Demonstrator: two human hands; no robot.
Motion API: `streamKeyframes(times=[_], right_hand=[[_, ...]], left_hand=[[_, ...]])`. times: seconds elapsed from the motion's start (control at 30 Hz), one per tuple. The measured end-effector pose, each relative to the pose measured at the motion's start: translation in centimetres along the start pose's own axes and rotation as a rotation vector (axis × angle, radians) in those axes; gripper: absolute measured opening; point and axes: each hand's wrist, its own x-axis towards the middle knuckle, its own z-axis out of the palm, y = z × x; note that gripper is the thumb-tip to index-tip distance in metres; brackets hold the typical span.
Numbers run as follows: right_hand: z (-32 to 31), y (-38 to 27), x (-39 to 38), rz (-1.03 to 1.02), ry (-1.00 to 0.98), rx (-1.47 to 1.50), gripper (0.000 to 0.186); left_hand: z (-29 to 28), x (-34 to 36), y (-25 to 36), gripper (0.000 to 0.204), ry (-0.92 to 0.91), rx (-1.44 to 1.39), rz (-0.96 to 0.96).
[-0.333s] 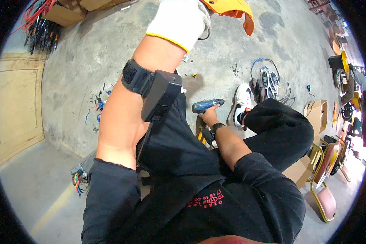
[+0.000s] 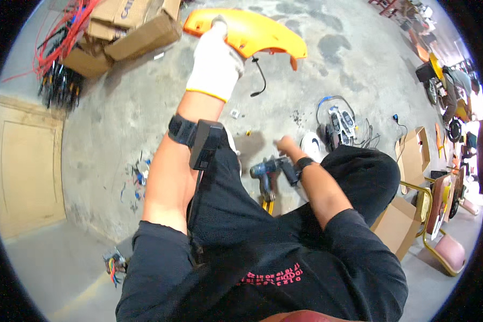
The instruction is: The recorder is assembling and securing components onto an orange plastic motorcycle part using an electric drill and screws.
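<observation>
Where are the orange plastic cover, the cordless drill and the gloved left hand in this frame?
orange plastic cover (image 2: 263,32): head view, on its broad curved top face.
cordless drill (image 2: 264,173): head view, on its blue-green body.
left hand (image 2: 216,61): head view, on the back of the white glove.

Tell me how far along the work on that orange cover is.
Done, it seems: the orange plastic cover is off whatever it belonged to, its black cable dangling free. In hand: the gloved left hand holds the cover up over the concrete floor; the bare right hand hovers by the blue cordless drill, not gripping it. Left: small loose parts lie uncollected on the floor.
</observation>
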Motion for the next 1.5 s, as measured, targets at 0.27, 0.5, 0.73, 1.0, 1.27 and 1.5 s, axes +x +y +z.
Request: streamKeyframes(times=[0.27, 0.5, 0.73, 1.0, 1.27, 1.5], right_hand=[[-26.0, -14.4, -16.7, -0.397, -0.153, 1.543, 0.060], [-25.8, -16.1, -23.2, -0.999, -0.260, 1.590, 0.036], [-25.6, -17.7, -24.1, -1.114, -0.238, 1.442, 0.034], [-25.6, -18.0, -23.5, -1.137, -0.142, 1.541, 0.035], [-26.2, -17.3, -22.5, -1.115, 0.060, 1.672, 0.032], [-24.4, -17.2, -21.7, -1.077, -0.068, 1.498, 0.033]], left_hand=[[-1.3, 0.0, 0.0, 0.043, -0.186, -0.052, 0.097], [-0.3, -0.8, 0.4, 0.046, -0.210, 0.037, 0.112], [-1.1, 0.2, 1.5, 0.046, -0.133, -0.030, 0.091], [0.3, -0.3, 0.1, 0.051, 0.072, 0.032, 0.103], [1.5, -1.2, -3.5, 0.061, -0.137, 0.354, -0.099], [2.3, -1.3, -6.2, 0.050, -0.395, 0.292, -0.109]])
